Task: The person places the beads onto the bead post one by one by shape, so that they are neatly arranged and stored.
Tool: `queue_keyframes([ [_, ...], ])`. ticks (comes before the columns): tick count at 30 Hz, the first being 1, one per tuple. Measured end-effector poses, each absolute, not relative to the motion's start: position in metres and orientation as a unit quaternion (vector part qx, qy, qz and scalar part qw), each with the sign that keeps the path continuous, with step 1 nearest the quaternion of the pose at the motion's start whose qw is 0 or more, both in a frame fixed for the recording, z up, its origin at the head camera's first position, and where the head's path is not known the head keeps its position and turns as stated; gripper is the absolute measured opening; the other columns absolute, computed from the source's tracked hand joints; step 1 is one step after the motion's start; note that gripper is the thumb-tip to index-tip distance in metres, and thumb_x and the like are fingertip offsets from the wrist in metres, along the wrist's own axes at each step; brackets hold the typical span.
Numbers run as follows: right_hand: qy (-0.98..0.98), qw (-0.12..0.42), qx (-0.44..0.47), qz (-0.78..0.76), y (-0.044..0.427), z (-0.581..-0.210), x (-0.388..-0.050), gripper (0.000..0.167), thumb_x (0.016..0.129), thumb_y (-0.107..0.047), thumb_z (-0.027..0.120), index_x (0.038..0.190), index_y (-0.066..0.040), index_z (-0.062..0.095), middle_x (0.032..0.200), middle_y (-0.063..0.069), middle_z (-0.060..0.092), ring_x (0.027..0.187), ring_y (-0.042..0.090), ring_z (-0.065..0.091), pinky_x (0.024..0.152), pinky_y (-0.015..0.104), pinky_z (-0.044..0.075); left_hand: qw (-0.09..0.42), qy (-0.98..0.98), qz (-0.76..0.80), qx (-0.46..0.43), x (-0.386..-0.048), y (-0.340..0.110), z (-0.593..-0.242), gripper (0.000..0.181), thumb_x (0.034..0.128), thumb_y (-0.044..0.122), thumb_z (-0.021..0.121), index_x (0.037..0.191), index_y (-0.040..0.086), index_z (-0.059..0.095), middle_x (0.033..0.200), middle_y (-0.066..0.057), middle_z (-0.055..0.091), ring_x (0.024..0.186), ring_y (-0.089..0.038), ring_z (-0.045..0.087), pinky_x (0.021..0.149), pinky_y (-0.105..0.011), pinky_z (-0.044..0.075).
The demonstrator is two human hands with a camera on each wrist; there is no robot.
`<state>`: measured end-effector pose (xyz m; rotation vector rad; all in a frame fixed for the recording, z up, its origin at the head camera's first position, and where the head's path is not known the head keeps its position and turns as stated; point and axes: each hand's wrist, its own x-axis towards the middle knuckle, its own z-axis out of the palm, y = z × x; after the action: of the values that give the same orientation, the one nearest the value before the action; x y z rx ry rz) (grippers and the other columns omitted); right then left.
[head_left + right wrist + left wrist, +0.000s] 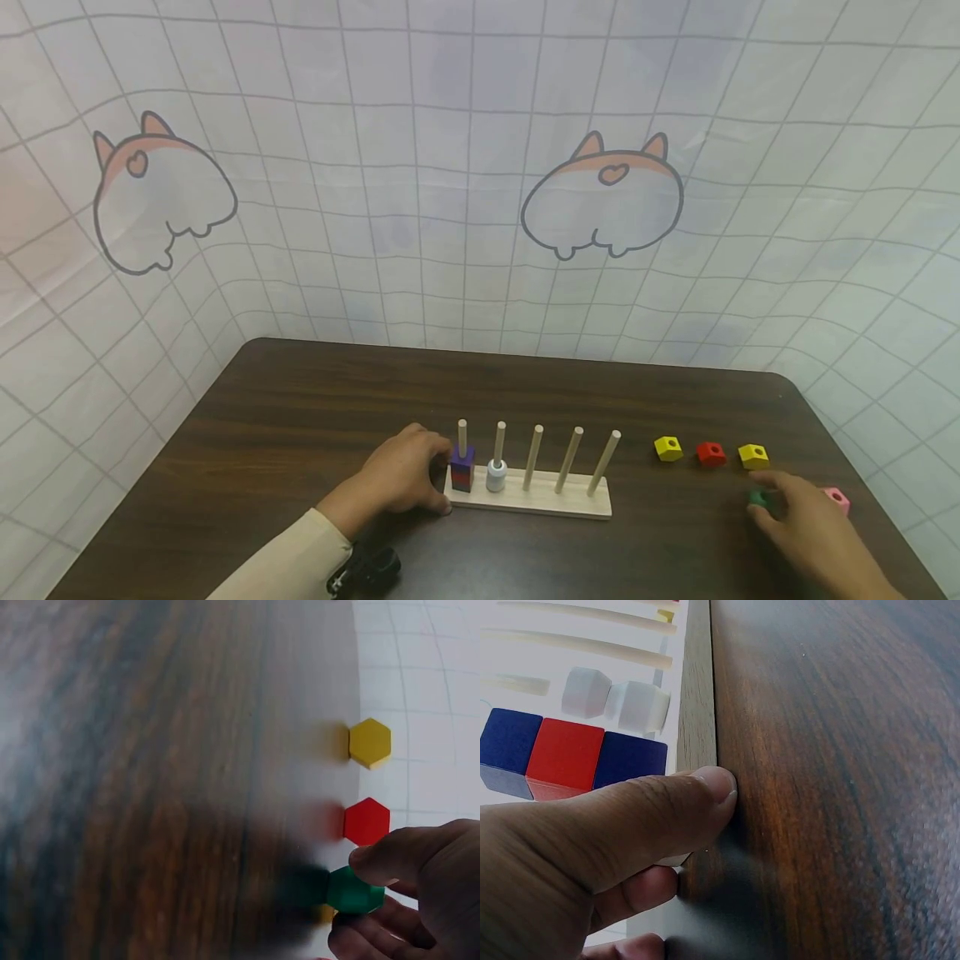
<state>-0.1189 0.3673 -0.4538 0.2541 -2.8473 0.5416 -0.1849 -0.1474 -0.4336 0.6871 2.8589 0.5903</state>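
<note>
A wooden peg stand [525,497] with several upright pegs stands on the table. Its leftmost peg carries purple and red cube beads [462,469]; the left wrist view shows a red cube [566,752] between two dark blue-purple ones. White beads [496,476] sit on the second peg. My left hand [401,473] grips the stand's left end, thumb on the front edge. Over at the right, my right hand [813,529] pinches a green bead [354,891] between thumb and fingers, low at the tabletop. A pink bead [837,500] lies beside that hand, partly hidden.
Behind the right hand, a yellow bead [668,449], a red bead [711,454] and another yellow bead [753,457] lie in a row. A black strapped object [367,571] is at my left wrist. A white gridded curtain [465,292] hangs around the table.
</note>
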Motion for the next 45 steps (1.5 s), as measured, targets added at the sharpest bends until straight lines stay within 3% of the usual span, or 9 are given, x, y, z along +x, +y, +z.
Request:
queue_keyframes([
  [5, -0.975, 0.09, 0.07, 0.191, 0.363, -0.452, -0.123, 0.04, 0.077, -0.002, 0.083, 0.112, 0.007, 0.066, 0.103, 0.021, 0.072, 0.087, 0.038, 0.069, 0.075, 0.06, 0.053, 0.074, 0.95, 0.2, 0.227, -0.186, -0.147, -0.433, 0.049, 0.0551, 0.036, 0.1, 0.09, 0.021, 0.069, 0.091, 0.01, 0.066, 0.102, -0.021, 0.056, 0.079, -0.043, 0.052],
  [12, -0.974, 0.093, 0.075, 0.193, 0.351, -0.453, -0.126, 0.038, 0.076, -0.003, 0.084, 0.11, 0.004, 0.068, 0.101, 0.018, 0.072, 0.084, 0.033, 0.068, 0.075, 0.058, 0.054, 0.075, 0.951, 0.198, 0.226, -0.186, -0.146, -0.434, 0.049, 0.0546, 0.036, 0.1, 0.089, 0.021, 0.068, 0.089, 0.011, 0.065, 0.101, -0.02, 0.056, 0.077, -0.042, 0.051],
  [20, -0.971, 0.075, 0.068, 0.216, 0.328, -0.447, -0.127, 0.048, 0.078, -0.006, 0.085, 0.121, 0.001, 0.063, 0.102, 0.015, 0.074, 0.078, 0.023, 0.069, 0.066, 0.043, 0.054, 0.078, 0.952, 0.196, 0.223, -0.187, -0.146, -0.435, 0.049, 0.0548, 0.037, 0.1, 0.09, 0.021, 0.068, 0.091, 0.01, 0.065, 0.103, -0.022, 0.057, 0.078, -0.043, 0.051],
  [25, -0.97, 0.054, 0.049, 0.231, 0.312, -0.438, -0.13, 0.046, 0.08, -0.011, 0.085, 0.118, 0.0, 0.061, 0.105, 0.016, 0.072, 0.085, 0.029, 0.07, 0.073, 0.051, 0.056, 0.075, 0.952, 0.194, 0.225, -0.187, -0.146, -0.434, 0.049, 0.0548, 0.036, 0.1, 0.089, 0.021, 0.068, 0.091, 0.01, 0.066, 0.104, -0.022, 0.057, 0.079, -0.043, 0.051],
  [28, -0.972, 0.041, 0.04, 0.228, 0.303, -0.432, -0.132, 0.04, 0.082, -0.016, 0.085, 0.112, -0.004, 0.062, 0.099, 0.011, 0.072, 0.083, 0.026, 0.068, 0.071, 0.051, 0.056, 0.076, 0.952, 0.195, 0.224, -0.186, -0.147, -0.434, 0.049, 0.0551, 0.036, 0.099, 0.089, 0.021, 0.068, 0.092, 0.009, 0.066, 0.104, -0.022, 0.057, 0.079, -0.043, 0.052],
  [34, -0.968, 0.088, 0.086, 0.22, 0.289, -0.425, -0.132, 0.028, 0.079, -0.014, 0.088, 0.098, -0.013, 0.067, 0.088, -0.003, 0.07, 0.073, 0.013, 0.059, 0.065, 0.038, 0.052, 0.077, 0.95, 0.2, 0.226, -0.186, -0.147, -0.434, 0.05, 0.0554, 0.035, 0.099, 0.091, 0.02, 0.069, 0.094, 0.008, 0.068, 0.105, -0.023, 0.057, 0.08, -0.044, 0.052],
  [45, -0.95, 0.171, 0.127, 0.23, 0.267, -0.408, -0.137, 0.029, 0.074, -0.01, 0.09, 0.094, -0.017, 0.07, 0.084, -0.012, 0.066, 0.073, 0.008, 0.058, 0.062, 0.03, 0.049, 0.073, 0.951, 0.197, 0.228, -0.186, -0.147, -0.434, 0.048, 0.0555, 0.036, 0.099, 0.089, 0.021, 0.068, 0.089, 0.01, 0.065, 0.102, -0.021, 0.057, 0.078, -0.043, 0.051],
])
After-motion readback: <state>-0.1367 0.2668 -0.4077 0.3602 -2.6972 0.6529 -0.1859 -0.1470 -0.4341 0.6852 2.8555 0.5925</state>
